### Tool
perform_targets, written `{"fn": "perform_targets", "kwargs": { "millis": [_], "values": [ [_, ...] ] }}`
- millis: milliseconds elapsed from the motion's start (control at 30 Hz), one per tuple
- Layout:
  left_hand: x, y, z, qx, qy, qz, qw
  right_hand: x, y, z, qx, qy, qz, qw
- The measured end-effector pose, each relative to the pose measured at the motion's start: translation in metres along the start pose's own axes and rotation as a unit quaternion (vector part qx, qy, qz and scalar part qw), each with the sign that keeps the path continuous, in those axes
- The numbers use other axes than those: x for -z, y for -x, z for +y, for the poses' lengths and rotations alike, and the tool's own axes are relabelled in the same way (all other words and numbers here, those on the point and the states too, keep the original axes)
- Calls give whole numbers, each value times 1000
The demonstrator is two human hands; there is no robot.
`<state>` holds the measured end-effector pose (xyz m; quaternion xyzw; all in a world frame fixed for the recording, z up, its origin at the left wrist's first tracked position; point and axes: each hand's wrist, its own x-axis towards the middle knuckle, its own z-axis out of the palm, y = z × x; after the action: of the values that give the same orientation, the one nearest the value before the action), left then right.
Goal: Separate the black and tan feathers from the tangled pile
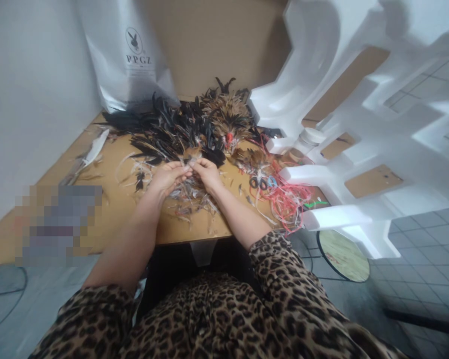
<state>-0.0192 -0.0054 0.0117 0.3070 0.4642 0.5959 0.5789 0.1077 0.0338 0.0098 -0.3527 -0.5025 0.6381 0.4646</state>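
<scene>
Above the middle of the counter [114, 204], a small brown feather [192, 152] is being pinched, with the fingertips of the left hand [168, 178] and right hand [208, 175] brought close together, closed on its near end; where they meet is blurred, so whether one fingertip is touched by another cannot be told. The soft, wider end is pointed away from the body, toward the back of the counter, and its long axis is laid roughly front to back, though any tilt cannot be made out.

Now the edges: the front edge is crossed by both forearms, and the hands are held well in from it. Beyond the fingertips, the way is closed off by a dense heap of black feathers [164, 124], with a brown feather bunch [232, 110] set behind and to the right. Under the hands, the surface is littered with pale feather scraps [190, 193]. On the right, room is taken up by two black rings [258, 184], tangled pink string [289, 199] and white foam [333, 174] jutted over the side edge. The widest open room is found left of the left forearm, with a white feather [97, 147] laid farther back, near the silver bag [130, 65].
</scene>
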Motion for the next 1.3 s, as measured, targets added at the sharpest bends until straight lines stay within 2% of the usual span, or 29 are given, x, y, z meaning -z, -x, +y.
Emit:
{"fn": "perform_targets", "kwargs": {
  "millis": [133,267,433,600,733,833,900,1000,1133,1300],
  "values": [
    [0,-1,-2,-41,-29,13,999,3,-2,1,-16,20,-15,1000],
    [1,-3,-5,-65,-59,3,996,4,-2,2,-17,24,-19,999],
    [1,-4,-5,-49,-78,-2,996,2,1,1,0,13,4,1000],
    [0,0,-1,-19,-76,3,997,1,2,2,29,3,-19,999],
    [0,2,0,-25,-96,-2,995,4,-1,4,35,28,-28,999],
    [2,1,1,-26,-93,-3,995,11,-4,0,20,57,-47,997],
    [5,0,2,-31,-67,15,997,19,-6,-7,21,85,-63,994],
    [10,-3,7,-61,-3,55,997,34,-7,-19,27,149,-89,984],
    [16,-6,12,-73,52,80,993,47,-5,-31,26,226,-154,962],
    [16,-4,14,-69,50,79,993,50,-4,-29,50,358,-219,906]
  ]
}}
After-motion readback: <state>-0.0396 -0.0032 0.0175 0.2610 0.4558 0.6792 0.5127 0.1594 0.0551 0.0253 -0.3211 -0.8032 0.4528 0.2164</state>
